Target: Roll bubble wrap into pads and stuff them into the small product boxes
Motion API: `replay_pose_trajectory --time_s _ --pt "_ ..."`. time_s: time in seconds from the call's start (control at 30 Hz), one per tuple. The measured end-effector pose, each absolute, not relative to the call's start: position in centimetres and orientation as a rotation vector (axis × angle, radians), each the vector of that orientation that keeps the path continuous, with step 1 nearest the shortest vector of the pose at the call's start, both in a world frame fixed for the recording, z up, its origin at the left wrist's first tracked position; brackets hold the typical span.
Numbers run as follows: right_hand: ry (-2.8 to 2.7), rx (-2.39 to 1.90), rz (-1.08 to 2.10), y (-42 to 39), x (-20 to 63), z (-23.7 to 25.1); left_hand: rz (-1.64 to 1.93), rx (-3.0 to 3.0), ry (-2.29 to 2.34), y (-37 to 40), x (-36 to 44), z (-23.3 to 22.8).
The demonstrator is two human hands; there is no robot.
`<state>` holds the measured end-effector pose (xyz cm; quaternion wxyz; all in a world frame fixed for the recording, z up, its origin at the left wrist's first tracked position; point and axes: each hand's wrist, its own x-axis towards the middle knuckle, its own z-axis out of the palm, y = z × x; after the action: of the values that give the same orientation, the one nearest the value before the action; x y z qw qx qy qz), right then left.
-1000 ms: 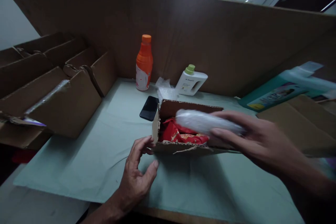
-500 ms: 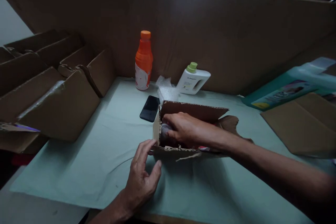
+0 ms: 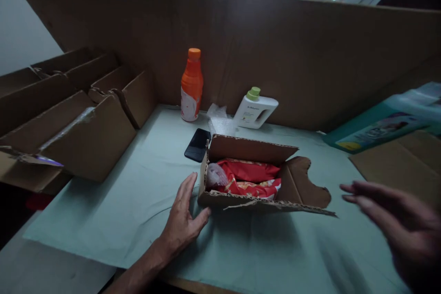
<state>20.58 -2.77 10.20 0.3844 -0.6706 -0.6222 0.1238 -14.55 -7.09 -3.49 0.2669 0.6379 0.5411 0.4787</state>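
Observation:
In the head view a small cardboard box (image 3: 237, 201) stands with its top and right end flap open. Inside it lie red printed packets (image 3: 250, 171) and, at the left end, a wad of bubble wrap (image 3: 216, 175). My left hand (image 3: 186, 218) is beside the box's left end with thumb and fingers apart, holding nothing; whether a fingertip touches the cardboard I cannot tell. Off to the right, clear of the flap, my right hand (image 3: 392, 216) hangs in the air, somewhat blurred, its fingers stretched out and nothing in them.
Behind the box are a black phone (image 3: 197, 144), another bubble wrap piece (image 3: 221, 121), an orange bottle (image 3: 192, 85) and a white bottle with a green cap (image 3: 255, 109). A divided cardboard box (image 3: 93, 142) stands left. A teal jug (image 3: 375, 121) and cardboard sheet (image 3: 399, 165) lie right.
My right hand has come out of the small box and swung right, uncovering the red packets and bubble wrap. My left hand has stayed near the box's left end, its fingers slightly straighter.

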Motion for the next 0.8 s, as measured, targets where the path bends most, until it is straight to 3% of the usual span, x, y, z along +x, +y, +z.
replay_pose_trajectory --time_s 0.17,0.43,0.6,0.8 --pt "-1.566 -1.761 0.762 -5.0 18.1 2.3 1.269 1.765 1.446 -6.9 -12.7 -4.1" --pt "-1.908 -1.320 1.009 -4.9 5.1 4.2 1.420 1.286 2.039 -16.6 -19.3 -5.7" --pt "-2.008 -0.995 1.215 2.1 -6.5 3.4 1.481 1.027 2.190 -18.7 -23.6 -4.8" --pt "-1.839 -1.041 1.237 12.3 -13.8 1.8 1.517 1.203 1.981 -11.5 -22.1 -4.5"
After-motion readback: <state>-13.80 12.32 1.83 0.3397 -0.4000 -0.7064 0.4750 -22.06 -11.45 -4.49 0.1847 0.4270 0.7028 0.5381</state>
